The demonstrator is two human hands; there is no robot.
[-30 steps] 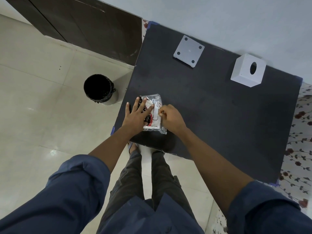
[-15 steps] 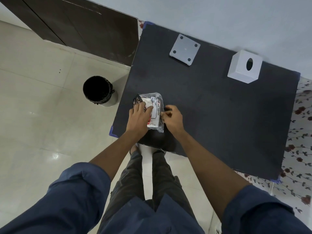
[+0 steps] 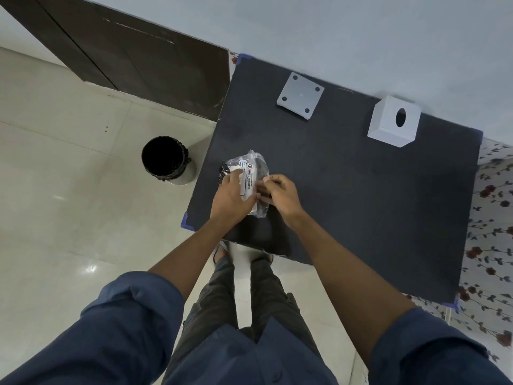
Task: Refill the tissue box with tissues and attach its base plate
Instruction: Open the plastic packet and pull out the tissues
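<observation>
At frame centre, the left hand (image 3: 231,200) clasps the tissue pack (image 3: 248,177) while the right hand (image 3: 281,194) pinches its wrapper edge; peel gently, steadying the pack.

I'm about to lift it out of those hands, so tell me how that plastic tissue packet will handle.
The tissue packet will probably feel soft and floppy: its clear wrapper is crinkled and loose beyond the left hand. It looks light for its bulk. The glossy film may slip, so the right hand pinching its edge seems wise.
</observation>
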